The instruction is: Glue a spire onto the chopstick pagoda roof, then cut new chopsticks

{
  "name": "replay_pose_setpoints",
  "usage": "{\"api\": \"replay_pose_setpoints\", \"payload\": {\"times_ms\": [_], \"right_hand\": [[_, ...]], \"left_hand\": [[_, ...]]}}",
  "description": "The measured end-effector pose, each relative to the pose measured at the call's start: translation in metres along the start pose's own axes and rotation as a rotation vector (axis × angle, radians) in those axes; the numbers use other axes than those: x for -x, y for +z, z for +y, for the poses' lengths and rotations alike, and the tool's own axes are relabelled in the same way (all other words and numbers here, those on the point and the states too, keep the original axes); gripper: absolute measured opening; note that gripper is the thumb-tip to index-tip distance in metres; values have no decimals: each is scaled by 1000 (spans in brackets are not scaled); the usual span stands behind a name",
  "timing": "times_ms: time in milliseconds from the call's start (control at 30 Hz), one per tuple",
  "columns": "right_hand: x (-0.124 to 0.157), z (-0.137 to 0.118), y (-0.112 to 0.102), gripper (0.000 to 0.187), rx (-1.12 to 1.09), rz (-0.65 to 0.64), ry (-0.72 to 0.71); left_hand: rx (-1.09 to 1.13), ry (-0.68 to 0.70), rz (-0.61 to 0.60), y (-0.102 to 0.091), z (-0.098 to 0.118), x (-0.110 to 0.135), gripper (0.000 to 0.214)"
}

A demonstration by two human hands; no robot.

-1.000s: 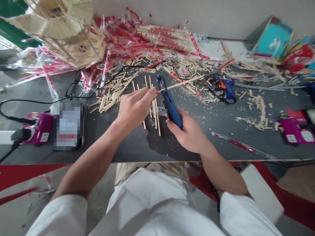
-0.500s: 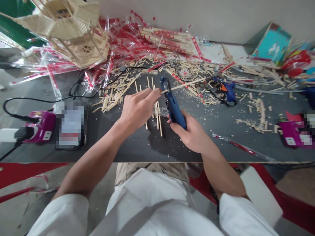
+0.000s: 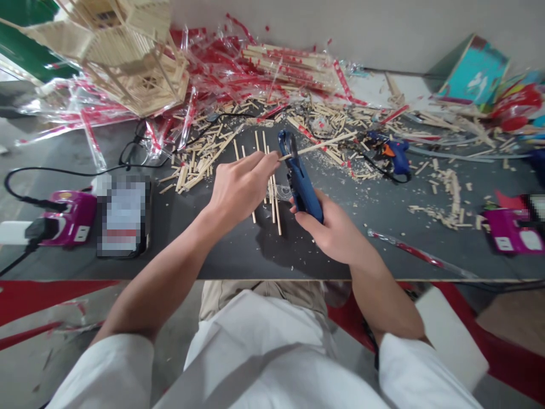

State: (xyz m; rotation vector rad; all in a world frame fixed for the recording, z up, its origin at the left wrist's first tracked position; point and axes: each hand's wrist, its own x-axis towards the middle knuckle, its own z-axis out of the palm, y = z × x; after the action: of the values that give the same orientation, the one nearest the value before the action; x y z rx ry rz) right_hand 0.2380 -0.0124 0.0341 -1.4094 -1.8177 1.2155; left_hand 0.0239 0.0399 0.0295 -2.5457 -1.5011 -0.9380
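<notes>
- Left of the blue-handled cutter (image 3: 300, 179), a left hand (image 3: 240, 190) is held above the black worktop (image 3: 230, 255), its fingers (image 3: 259, 163) pinching a thin pale wooden stick (image 3: 327, 143).
- The stick, laid across the cutter's head, is judged light, stiff and brittle, best held near its end.
- The cutter's handle is wrapped by a right hand's (image 3: 330, 230) curled fingers.
- Right of the cutter, a blue hot-glue gun (image 3: 395, 159) is seen among wood offcuts (image 3: 449, 193).

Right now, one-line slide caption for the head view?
Left hand holds a wooden stick in blue-handled cutters gripped by the right hand, above a scrap-strewn black table.
</notes>
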Motion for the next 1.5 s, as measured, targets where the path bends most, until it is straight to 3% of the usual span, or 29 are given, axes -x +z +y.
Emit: {"api": "replay_pose_setpoints", "payload": {"times_ms": [533,700,933,1100,1200,1300,1500], "right_hand": [[-1,-3,0,19,54,3,-22],[1,-2,0,26,26,-31,60],[-2,-3,5,19,157,69,-4],[-7,-5,6,48,248,64,48],[-11,-2,7,54,299,81,63],[-14,2,7,60,281,46,69],[-17,7,-1,70,227,-45,129]], "left_hand": [[-9,1,-8,-3,1,-1,40],[-9,9,-4,-4,1,-1,45],[-8,3,-8,-3,0,-1,39],[-5,16,8,0,-3,0,37],[-8,9,6,4,-7,1,35],[12,-34,-46,7,-8,1,32],[-40,-176,-270,8,4,1,23]]}}
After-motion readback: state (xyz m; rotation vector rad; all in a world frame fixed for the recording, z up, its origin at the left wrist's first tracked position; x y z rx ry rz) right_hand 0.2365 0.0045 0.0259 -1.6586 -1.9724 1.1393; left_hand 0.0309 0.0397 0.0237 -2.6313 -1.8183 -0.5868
